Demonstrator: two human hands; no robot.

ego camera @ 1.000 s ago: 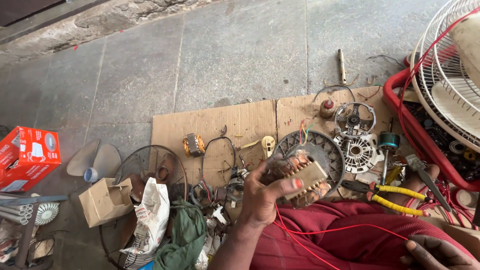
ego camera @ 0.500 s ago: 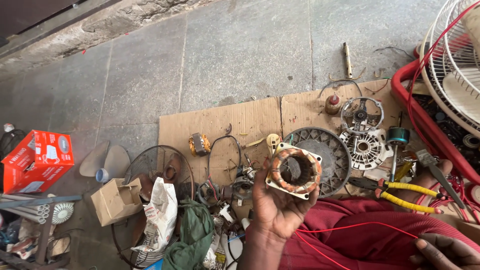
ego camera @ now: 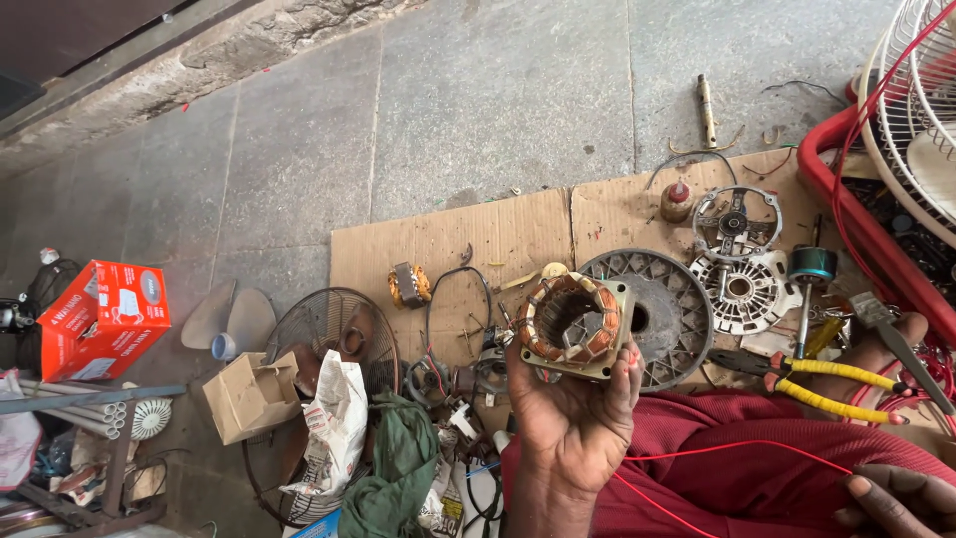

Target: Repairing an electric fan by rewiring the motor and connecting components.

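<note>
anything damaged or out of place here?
Nothing looks spilled or broken, but it is cluttered. The left hand holds up a motor stator with copper windings. Fan parts lie scattered over the cardboard sheet, and a loose red wire trails across the lap to the right hand.

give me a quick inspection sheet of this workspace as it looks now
surface: cardboard sheet on stone floor
job's things: copper-wound stator held up, winding facing the camera
clutter: round grey housing, yellow-handled pliers, orange box, green cloth, fan guard
hands: left hand grips the stator from below; right hand at frame corner, touching the red wire
cables: thin red wire across the lap
surroundings: red crate, white fan grille
</note>
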